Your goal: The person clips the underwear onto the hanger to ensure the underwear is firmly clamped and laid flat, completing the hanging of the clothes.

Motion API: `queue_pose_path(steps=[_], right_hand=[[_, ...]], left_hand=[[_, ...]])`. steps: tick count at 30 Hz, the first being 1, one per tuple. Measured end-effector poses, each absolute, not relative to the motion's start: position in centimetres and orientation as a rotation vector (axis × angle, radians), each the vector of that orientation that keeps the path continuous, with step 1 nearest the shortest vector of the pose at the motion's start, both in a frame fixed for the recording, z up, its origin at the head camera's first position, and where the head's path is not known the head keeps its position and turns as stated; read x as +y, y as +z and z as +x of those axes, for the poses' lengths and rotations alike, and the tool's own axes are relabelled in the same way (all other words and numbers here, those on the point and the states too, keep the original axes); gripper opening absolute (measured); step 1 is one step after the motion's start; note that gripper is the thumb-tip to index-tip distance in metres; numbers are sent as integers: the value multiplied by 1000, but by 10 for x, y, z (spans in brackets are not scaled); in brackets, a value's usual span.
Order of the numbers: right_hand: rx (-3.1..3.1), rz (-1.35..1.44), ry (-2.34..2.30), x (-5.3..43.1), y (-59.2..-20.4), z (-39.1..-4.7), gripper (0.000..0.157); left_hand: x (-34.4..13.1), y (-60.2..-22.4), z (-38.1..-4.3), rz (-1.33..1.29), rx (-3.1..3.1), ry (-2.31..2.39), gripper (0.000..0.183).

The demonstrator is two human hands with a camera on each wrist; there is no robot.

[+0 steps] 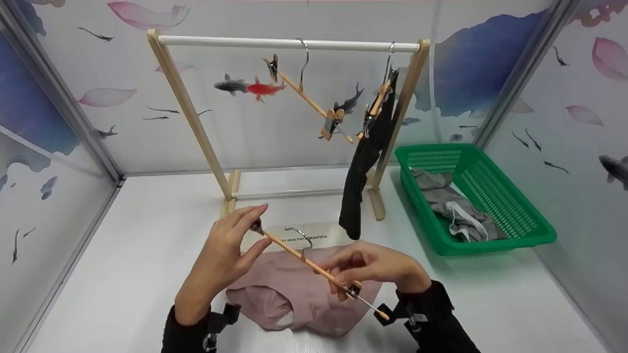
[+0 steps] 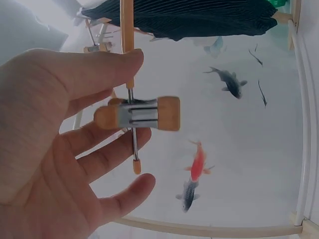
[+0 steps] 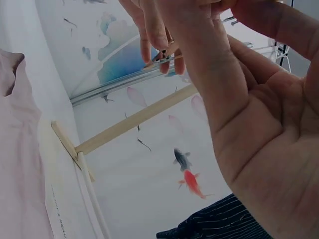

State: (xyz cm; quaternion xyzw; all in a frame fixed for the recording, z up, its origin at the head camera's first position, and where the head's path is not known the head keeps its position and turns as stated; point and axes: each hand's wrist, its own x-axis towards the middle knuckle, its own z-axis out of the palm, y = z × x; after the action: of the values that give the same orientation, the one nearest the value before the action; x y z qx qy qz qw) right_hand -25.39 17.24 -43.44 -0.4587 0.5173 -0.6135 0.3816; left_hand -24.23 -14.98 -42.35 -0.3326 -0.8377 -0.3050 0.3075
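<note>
My right hand (image 1: pixel 378 267) pinches a wooden clip hanger (image 1: pixel 289 249) near its right clip, holding it slanted above a pink garment (image 1: pixel 319 289). At the hanger's other end, my left hand (image 1: pixel 230 247) has its fingers spread about the left clip. In the left wrist view, the thumb of that left hand (image 2: pixel 75 124) lies across the wooden rod, and the metal-and-wood clip (image 2: pixel 144 113) shows just beyond it. The hanger's metal hook points up, and no cloth is in its clips. The right wrist view shows mostly the palm of my right hand (image 3: pixel 264 124).
Behind stands a drying rack (image 1: pixel 191 113) with a white bar. A bare clip hanger (image 1: pixel 306 100) and a black pleated garment (image 1: pixel 365 166) on another hanger hang from it. Grey clothing (image 1: pixel 451 206) lies in a green basket (image 1: pixel 520 240) at right. Printed panels enclose the table.
</note>
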Motion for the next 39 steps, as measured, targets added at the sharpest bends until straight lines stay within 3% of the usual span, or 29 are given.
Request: queue_pose_path(steps=[11,22,29,39], right_hand=[[1319,-1145,-1626,186,-435,-264,41],[1632,-1018,-1967,196,-433,-270,49],[1939,-753,-2044,185,-439,-270,53],[2352,-651,-1972,182,-443,-274,59]], left_hand=[[-170,-416,-243,-939,-2172,-816,36],[-184,-416,-242,-601,-2218,-797,35],[-181,-421,-242,-560,-2238,-805,36],[-173,-426,-248,-548,-2269,-817,35]])
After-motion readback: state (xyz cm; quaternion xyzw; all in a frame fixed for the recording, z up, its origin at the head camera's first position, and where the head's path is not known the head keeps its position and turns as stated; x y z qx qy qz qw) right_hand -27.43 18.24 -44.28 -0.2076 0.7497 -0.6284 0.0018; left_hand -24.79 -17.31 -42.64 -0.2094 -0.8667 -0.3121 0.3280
